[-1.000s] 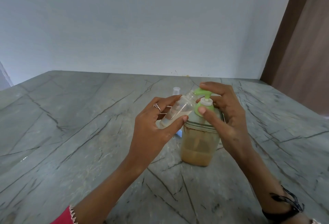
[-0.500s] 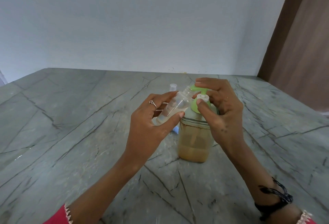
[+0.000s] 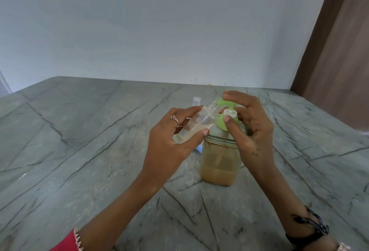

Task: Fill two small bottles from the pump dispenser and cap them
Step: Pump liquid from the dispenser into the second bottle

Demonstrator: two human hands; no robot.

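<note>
Hands: left tilts bottle against dispenser spout.

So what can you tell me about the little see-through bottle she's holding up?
The small bottle looks like clear plastic, with a ribbed screw neck and no cap on. It is tilted, its open mouth raised against the green spout of the pump dispenser. A little pale liquid sits in its lower end. The left hand grips it between thumb and fingers, above the grey stone counter. The right hand rests on the pump, not on the bottle.
</note>
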